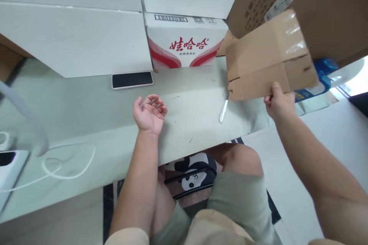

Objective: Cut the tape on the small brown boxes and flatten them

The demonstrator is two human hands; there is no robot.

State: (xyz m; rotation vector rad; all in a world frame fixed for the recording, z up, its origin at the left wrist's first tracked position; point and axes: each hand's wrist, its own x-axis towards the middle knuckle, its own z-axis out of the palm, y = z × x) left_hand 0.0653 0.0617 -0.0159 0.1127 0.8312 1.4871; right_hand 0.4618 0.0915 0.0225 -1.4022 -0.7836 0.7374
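Tilting above the right side of the table (198, 101), brown cardboard (255, 57) is clamped at its lower edge in the right hand (280, 103). Below lies a white tool (223, 111) (its far end hidden). The left hand (151, 116), fingers loosely curled and thumb apart, is near a phone (132, 80).

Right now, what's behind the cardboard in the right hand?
Past the edges of the cardboard, parts of a large brown box and a blue item show. Whatever lies directly behind its middle is covered, so I cannot tell.
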